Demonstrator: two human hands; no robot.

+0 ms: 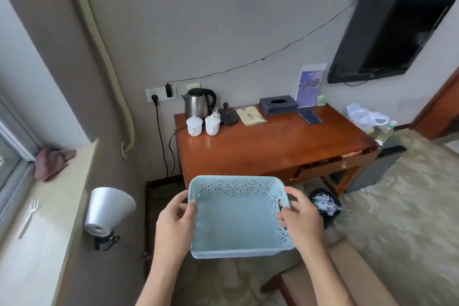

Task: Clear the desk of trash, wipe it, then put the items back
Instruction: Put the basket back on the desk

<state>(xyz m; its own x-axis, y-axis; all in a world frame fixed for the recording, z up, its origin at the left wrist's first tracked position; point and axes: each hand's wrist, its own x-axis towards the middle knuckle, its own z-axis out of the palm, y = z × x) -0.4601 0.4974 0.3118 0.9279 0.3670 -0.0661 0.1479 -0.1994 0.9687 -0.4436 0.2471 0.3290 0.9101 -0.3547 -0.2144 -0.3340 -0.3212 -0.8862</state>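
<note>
Head view
Basket: a pale blue plastic basket (236,221) with perforated walls, held in the air in front of the desk, nothing in it.
Left hand: the left hand (173,218) grips the basket's left wall, thumb inside the rim, fingers curled round the outside.
Right hand: the right hand (301,218) grips the right wall at the handle slot, fingers hooked over the rim.
Desk: a red-brown wooden desk (273,141) against the wall, well beyond the basket; its drawer (340,165) on the right stands partly open.
On the desk, left: a steel kettle (198,103), with two white lidded cups (203,125) just in front of it.
On the desk, middle: a tan packet (250,115) and a dark tissue box (278,104).
On the desk, right: a dark flat thing (310,116) and an upright leaflet (309,85) by the wall.
Floor: a black bin (325,202) with crumpled trash, beside the right hand.
Sill: a pink cloth (53,163) and a white fork (28,217) on the windowsill at left.
</note>
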